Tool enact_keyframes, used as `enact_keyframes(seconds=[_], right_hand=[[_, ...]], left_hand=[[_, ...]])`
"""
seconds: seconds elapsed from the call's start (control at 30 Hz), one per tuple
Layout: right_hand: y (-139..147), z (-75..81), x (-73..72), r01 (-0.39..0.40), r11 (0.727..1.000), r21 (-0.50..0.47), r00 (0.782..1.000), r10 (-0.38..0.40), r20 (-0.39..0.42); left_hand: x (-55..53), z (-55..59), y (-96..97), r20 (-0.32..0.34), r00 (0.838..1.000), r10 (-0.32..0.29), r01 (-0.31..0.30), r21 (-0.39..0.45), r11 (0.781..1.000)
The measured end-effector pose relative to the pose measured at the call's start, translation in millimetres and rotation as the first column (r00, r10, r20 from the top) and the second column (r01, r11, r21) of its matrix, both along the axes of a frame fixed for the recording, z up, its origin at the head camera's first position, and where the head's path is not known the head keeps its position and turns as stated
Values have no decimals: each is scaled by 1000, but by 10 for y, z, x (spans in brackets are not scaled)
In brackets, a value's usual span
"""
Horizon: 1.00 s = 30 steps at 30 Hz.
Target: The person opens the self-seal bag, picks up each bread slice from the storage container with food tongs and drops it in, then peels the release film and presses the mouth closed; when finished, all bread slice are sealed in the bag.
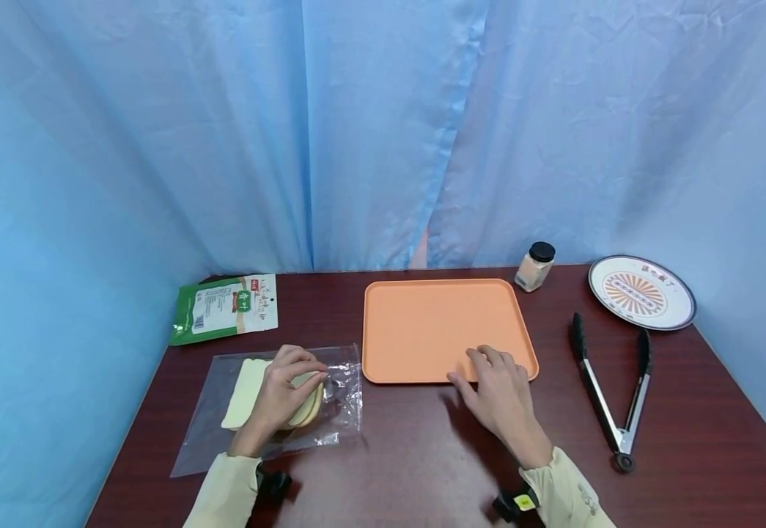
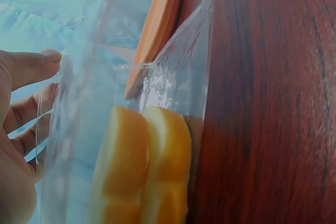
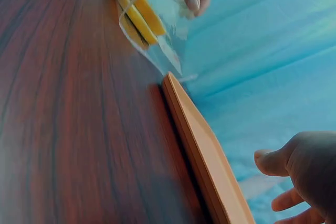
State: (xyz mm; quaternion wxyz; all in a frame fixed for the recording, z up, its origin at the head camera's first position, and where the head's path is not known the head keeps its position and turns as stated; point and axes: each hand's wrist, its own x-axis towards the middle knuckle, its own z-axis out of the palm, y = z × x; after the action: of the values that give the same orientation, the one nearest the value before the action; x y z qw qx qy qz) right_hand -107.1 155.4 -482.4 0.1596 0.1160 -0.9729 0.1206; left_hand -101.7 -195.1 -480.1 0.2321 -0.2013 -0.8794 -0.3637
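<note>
A clear plastic zip bag (image 1: 346, 400) lies at the left of the table with bread slices (image 1: 245, 390) inside. My left hand (image 1: 286, 389) is over the bag and pinches its raised upper film between thumb and fingers. In the left wrist view, the thick slices (image 2: 126, 161) stand side by side behind the film. My right hand (image 1: 498, 392) hovers by the front right edge of the orange tray (image 1: 432, 323), fingers spread and loosely bent, holding nothing.
A green-and-white food packet (image 1: 224, 308) lies at the back left. Behind the tray's right corner stands a black-lidded jar (image 1: 534, 268). Farther right are a patterned plate (image 1: 643, 293) and black-tipped tongs (image 1: 600, 400). Blue curtains (image 1: 383, 132) hang around the table.
</note>
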Motion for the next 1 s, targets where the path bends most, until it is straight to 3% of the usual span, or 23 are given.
enact_keyframes(seconds=[0.23, 0.43, 0.63, 0.77, 0.9, 1.0], right_hand=[[-212, 22, -65, -51, 998, -45, 998, 53, 31], [-352, 49, -167, -119, 988, -98, 993, 118, -20], [-499, 99, -304, -188, 976, -110, 981, 181, -67], [-617, 147, -404, -220, 967, -128, 976, 218, -31], [-738, 176, -505, -235, 958, -164, 968, 246, 52], [-823, 171, -574, -259, 947, -191, 956, 279, 92]], left_hand=[[6, 1, 13, 36, 999, 9, -8, -15, 1000], [-5, 49, 9, 32, 999, -12, 13, -27, 1000], [-38, 179, -22, 39, 999, -4, 5, -24, 1000], [-88, 286, -72, 63, 998, 7, -5, -27, 1000], [-184, 404, -115, 178, 984, 4, 10, -78, 997], [-293, 478, -134, 324, 946, -27, 74, -132, 989]])
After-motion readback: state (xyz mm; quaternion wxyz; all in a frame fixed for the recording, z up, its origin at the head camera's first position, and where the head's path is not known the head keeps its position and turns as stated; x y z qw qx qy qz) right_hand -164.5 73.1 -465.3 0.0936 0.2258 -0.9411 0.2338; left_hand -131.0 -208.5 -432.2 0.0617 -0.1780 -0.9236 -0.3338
